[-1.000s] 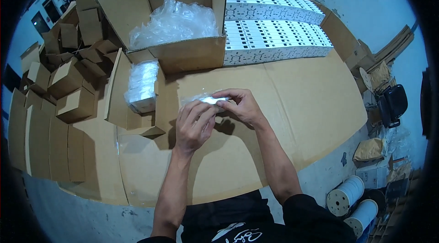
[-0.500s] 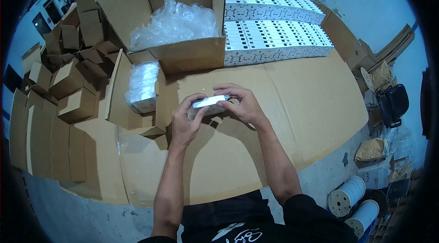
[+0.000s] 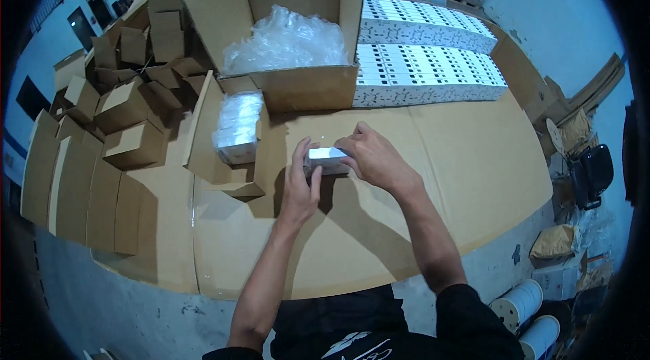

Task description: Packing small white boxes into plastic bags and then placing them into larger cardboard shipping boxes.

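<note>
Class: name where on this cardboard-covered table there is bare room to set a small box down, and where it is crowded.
Bare cardboard table top lies right of the right hand, below the rows of white boxes. More lies below the left hand. Crowded: the left, with folded cartons, wrapped bundle and big open carton.

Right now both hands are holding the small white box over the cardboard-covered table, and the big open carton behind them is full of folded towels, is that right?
Not quite. The head view shows the big open carton holding crumpled clear plastic bags, not towels. The rest stands: left hand and right hand hold the small white box over the cardboard-covered table.
</note>
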Action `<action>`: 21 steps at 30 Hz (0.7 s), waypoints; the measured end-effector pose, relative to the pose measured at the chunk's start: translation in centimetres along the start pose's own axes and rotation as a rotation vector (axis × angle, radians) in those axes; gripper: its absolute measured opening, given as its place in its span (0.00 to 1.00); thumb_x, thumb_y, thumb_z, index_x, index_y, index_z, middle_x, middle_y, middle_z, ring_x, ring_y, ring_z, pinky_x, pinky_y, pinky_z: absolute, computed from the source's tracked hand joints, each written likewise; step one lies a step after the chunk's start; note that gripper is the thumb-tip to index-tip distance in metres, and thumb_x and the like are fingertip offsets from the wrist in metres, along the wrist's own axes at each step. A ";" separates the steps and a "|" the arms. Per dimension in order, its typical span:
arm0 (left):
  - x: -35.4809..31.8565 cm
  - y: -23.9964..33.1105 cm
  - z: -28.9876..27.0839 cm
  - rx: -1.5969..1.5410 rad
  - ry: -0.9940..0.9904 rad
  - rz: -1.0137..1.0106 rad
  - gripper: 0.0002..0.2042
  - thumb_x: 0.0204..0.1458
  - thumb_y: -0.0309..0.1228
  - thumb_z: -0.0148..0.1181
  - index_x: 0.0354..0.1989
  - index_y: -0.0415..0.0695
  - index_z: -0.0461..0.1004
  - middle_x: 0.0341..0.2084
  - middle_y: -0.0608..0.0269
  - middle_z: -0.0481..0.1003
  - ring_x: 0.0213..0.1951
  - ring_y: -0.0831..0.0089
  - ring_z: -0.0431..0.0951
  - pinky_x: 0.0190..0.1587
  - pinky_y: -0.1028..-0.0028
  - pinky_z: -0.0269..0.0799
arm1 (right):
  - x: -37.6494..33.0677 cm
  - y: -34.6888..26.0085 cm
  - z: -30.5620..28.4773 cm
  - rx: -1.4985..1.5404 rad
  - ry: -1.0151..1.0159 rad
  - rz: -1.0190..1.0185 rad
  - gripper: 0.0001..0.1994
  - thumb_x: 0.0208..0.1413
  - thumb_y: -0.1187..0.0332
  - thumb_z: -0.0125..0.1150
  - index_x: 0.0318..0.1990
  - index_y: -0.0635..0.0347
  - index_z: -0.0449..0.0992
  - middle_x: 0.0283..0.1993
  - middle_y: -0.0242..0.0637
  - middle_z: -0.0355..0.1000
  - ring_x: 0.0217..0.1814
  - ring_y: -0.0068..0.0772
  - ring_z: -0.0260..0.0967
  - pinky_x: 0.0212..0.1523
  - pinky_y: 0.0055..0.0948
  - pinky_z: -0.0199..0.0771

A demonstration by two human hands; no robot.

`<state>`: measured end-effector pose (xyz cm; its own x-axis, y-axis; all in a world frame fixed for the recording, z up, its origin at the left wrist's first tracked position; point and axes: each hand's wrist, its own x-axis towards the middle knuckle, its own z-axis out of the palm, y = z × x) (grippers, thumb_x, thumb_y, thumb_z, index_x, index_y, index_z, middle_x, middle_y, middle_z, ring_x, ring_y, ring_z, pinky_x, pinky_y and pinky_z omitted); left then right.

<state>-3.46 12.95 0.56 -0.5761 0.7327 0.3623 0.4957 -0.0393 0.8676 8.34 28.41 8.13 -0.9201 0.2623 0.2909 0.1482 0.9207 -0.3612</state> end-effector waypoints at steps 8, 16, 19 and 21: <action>-8.5 1.8 -3.3 0.698 -0.296 0.058 0.33 0.59 0.38 0.61 0.70 0.39 0.60 0.70 0.45 0.59 0.72 0.44 0.55 0.72 0.47 0.51 | 2.0 2.2 -1.7 -0.151 -0.115 0.002 0.07 0.53 0.76 0.67 0.40 0.64 0.78 0.38 0.49 0.79 0.45 0.53 0.72 0.50 0.48 0.74; -10.2 2.7 -4.3 0.683 -0.270 0.031 0.31 0.59 0.42 0.59 0.69 0.40 0.64 0.70 0.50 0.60 0.72 0.47 0.56 0.72 0.47 0.50 | 5.6 -2.3 2.2 0.499 0.418 -0.022 0.14 0.56 0.76 0.69 0.50 0.66 0.79 0.40 0.44 0.79 0.39 0.34 0.79 0.43 0.30 0.79; -10.1 2.4 -4.5 0.676 -0.258 0.031 0.30 0.60 0.42 0.58 0.68 0.41 0.65 0.69 0.51 0.62 0.71 0.48 0.57 0.72 0.48 0.51 | 7.3 -4.3 5.2 0.785 0.337 -0.024 0.14 0.56 0.76 0.69 0.50 0.66 0.79 0.39 0.44 0.79 0.40 0.34 0.80 0.44 0.30 0.79; -10.1 2.3 -4.7 0.671 -0.248 0.039 0.29 0.60 0.42 0.58 0.68 0.42 0.65 0.68 0.52 0.63 0.70 0.48 0.58 0.72 0.48 0.52 | 7.9 -4.9 5.6 0.806 0.291 -0.031 0.15 0.56 0.75 0.69 0.51 0.66 0.79 0.40 0.45 0.79 0.40 0.36 0.80 0.44 0.32 0.79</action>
<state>0.47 2.28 0.52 -0.4242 0.8755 0.2315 0.8518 0.2990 0.4302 -1.63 24.35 7.28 -0.7732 0.4062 0.4870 -0.2797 0.4707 -0.8368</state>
